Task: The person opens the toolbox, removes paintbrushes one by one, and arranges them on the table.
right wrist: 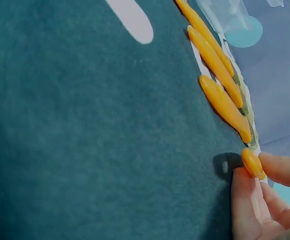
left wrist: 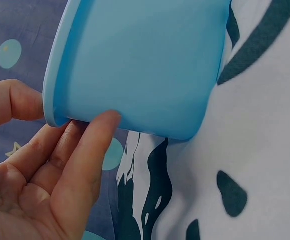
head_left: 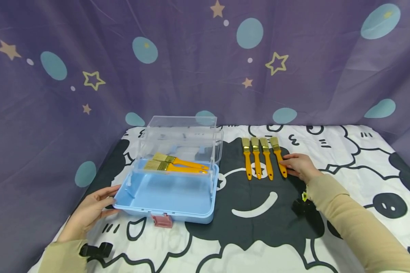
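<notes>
On the right, my right hand (head_left: 301,166) pinches the handle of the rightmost paintbrush (head_left: 278,159) between thumb and fingers. In the right wrist view the tip of that orange handle (right wrist: 252,162) shows at the fingertips. Three more paintbrushes (head_left: 266,161) lie in a row to its left, bristles pointing away. My left hand (head_left: 93,208) grips the left front corner of a light blue plastic box (head_left: 164,216). The left wrist view has its fingers (left wrist: 92,155) at the rim and against the outer wall (left wrist: 145,65).
The box's clear lid (head_left: 182,131) stands raised at the back. Two paintbrushes (head_left: 177,167) lie on a clear tray toward the rear of the box. A pink latch (head_left: 162,221) hangs from the front. A patterned black and white cloth (head_left: 253,231) covers the table, with a purple curtain (head_left: 205,76) behind.
</notes>
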`<state>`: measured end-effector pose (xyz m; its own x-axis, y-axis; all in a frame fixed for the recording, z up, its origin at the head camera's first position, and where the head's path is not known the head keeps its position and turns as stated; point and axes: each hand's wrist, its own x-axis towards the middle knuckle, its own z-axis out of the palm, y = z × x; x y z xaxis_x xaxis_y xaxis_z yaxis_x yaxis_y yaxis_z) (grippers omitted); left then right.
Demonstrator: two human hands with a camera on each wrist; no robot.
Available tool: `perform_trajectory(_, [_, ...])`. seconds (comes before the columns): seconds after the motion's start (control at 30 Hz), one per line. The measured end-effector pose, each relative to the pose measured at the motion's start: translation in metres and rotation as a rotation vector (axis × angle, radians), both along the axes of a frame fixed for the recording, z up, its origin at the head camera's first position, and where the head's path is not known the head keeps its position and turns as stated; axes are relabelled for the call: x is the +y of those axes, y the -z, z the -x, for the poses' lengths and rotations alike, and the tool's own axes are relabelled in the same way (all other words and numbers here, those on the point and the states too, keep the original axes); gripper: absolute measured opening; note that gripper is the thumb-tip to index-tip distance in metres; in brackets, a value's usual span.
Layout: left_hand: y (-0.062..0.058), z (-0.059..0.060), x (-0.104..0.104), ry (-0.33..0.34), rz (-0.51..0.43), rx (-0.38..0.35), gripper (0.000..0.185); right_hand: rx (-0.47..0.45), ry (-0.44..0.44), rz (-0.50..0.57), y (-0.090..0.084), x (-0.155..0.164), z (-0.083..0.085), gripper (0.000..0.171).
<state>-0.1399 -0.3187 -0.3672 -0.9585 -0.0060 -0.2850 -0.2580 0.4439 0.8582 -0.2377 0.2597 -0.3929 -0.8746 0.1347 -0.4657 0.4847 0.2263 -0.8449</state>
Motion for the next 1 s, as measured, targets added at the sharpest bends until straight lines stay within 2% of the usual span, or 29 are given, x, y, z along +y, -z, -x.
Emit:
perform_trajectory(0.43, [0.001,-0.001,-0.001,-0.011,-0.015,-0.015,0.06,0.041,-0.068,-0.081,0.002,0.0,0.002,0.041])
perform_trajectory(0.63, [0.001,-0.001,0.001,-0.018,-0.002,-0.016,0.059,0.057,-0.093,-0.139,0.003,-0.001,0.005,0.044])
perform_trajectory(0.8, [-0.001,0.0,0.003,-0.019,0.002,-0.006,0.059,0.075,-0.09,-0.194,0.01,0.004,0.01,0.046])
perform_trajectory(1.0, [-0.002,0.001,0.003,-0.021,-0.001,-0.003,0.059,0.083,-0.094,-0.271,0.007,0.0,0.006,0.044])
